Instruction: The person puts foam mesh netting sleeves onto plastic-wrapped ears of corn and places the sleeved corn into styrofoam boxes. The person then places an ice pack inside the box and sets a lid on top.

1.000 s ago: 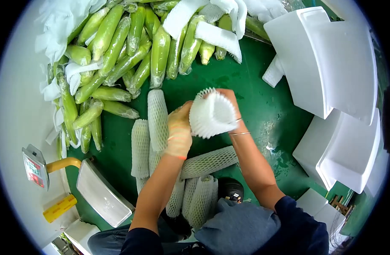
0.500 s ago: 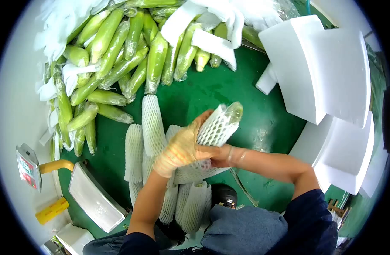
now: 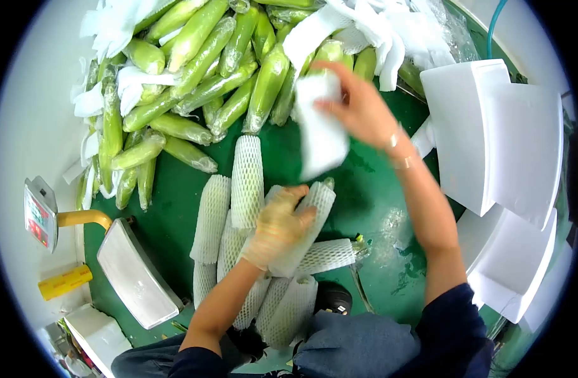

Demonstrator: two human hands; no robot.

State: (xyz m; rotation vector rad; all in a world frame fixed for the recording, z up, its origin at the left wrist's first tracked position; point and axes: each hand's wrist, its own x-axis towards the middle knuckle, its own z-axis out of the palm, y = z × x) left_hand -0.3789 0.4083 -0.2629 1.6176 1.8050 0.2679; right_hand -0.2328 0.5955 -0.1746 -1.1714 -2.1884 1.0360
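My left hand [image 3: 277,230], in a pale glove, is closed round a green vegetable in a white foam net sleeve [image 3: 313,217], just above other sleeved ones near my knees. My bare right hand [image 3: 358,104] is raised further forward, pinching an empty white foam sleeve [image 3: 322,129] that is blurred by motion. Beyond it is a heap of green vegetables in clear film [image 3: 267,85]. Several sleeved vegetables [image 3: 247,183] lie side by side on the green surface, and one [image 3: 327,256] lies crosswise under my left hand.
White foam boxes [image 3: 462,138] are stacked at the right. Loose foam sleeves [image 3: 320,28] lie on the heap. A scale with a metal pan [image 3: 138,274] and a display [image 3: 41,214] stands at the left, near a yellow roll [image 3: 65,281]. A dark shoe [image 3: 333,297] shows below.
My right hand has left the sleeved vegetable, moved forward to the heap and taken a foam sleeve. My left hand has lowered the sleeved vegetable toward the others.
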